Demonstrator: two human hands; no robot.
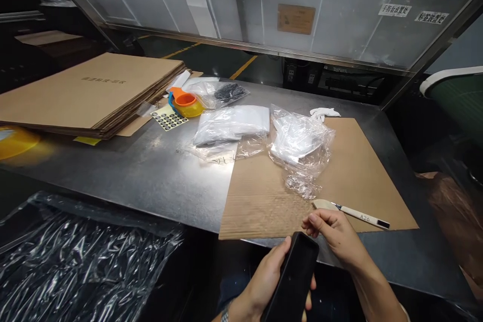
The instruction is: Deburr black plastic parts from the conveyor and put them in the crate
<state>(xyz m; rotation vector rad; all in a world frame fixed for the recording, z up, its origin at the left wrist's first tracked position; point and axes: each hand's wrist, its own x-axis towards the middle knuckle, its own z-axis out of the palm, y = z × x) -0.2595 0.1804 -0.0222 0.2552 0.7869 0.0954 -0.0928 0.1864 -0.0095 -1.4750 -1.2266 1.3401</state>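
Note:
My left hand is wrapped round a long black tray-like case, tilted, with its shallow hollow facing up. My right hand is just beside the case's upper end, thumb and fingertips pinched together. Whatever the pinch holds, if anything, is too small to make out. A flat brush with a pale handle marked "A26" lies on the cardboard sheet behind my right hand. Clear plastic bags with white contents lie further back: one crumpled bag on the cardboard, another bag to its left.
A stack of flat cardboard stands at the left of the metal table. Near it are an orange tape roll, a sticker sheet and a bag with black items. A white glove lies behind. Black plastic covers something lower left.

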